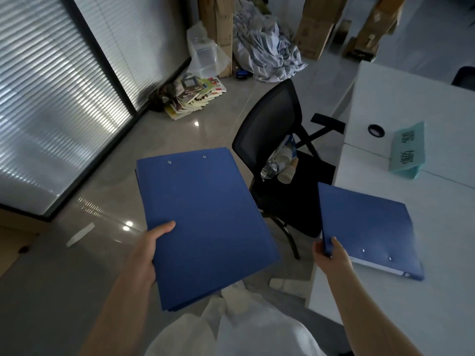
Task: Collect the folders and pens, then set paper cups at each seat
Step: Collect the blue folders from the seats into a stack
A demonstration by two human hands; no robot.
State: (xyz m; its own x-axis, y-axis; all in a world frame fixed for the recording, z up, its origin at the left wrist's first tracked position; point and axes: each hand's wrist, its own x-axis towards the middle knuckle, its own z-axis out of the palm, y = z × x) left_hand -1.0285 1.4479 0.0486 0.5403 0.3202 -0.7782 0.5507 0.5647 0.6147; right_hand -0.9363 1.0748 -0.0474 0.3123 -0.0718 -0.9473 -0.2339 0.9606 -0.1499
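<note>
Office corner, white tabletop [437, 299] at right: left hand [146, 255] grips folder stack [205, 222] mid-frame by its edge, right hand [331, 255] pinches folder [367, 227] corner on tabletop; stiff, light, likely slick covers, so hold the spine edge.

Grey glossy tile floor [218, 119], catching a few ceiling-light spots. Big glass wall on the left with closed slatted blinds [51, 98] in a black frame. Pile of books [195, 97] dumped at its foot, next to a clear plastic bin [205, 56]. Crumpled bedsheet [264, 50] heaped against tall cardboard boxes [314, 29] at the back. Black mesh office chair [270, 124] pushed toward a white desk [411, 93] on the right, with a round cable hole [376, 130] and a teal name card [407, 151]. Pretty dim overall.
</note>
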